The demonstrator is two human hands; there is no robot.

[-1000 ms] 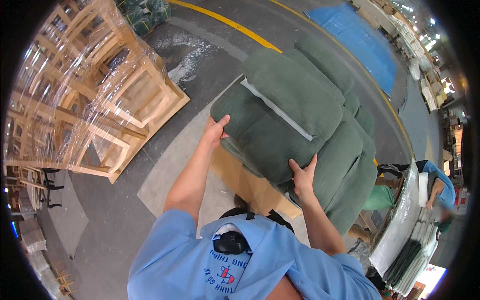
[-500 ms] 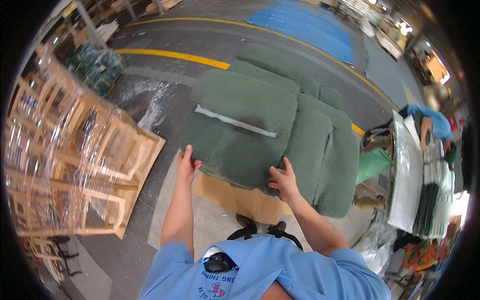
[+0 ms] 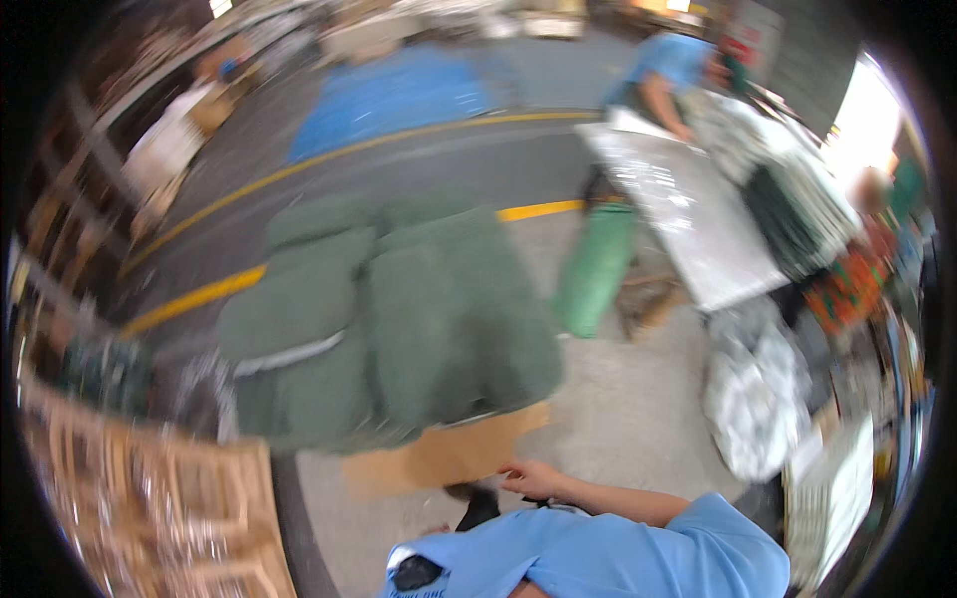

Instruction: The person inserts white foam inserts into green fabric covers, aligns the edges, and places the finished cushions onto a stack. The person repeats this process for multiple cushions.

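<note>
The green cushions lie in a loose, overlapping pile at centre-left of the frame, with a white strip crossing the nearer left part. A brown cardboard sheet shows along the pile's lower edge. The right hand, at lower centre, is apart from the cushions; its fingers look loosely bent, with nothing visibly held. The left hand cannot be made out, so its state cannot be told. Handling: as a judgement, grip each cushion at two opposite edges, support soft sections from below, and square the edges, since uneven layers may slide. Keep fabric on the cardboard, off the bare floor. Markings: the cushions show no readable label. The blue shirt, at bottom centre, carries dark lettering cut off by the lower edge; blur prevents reading. Red marks on a pale panel, upper right, are equally unclear. The wrapped wooden frames, lower left, show no legible writing.
</note>
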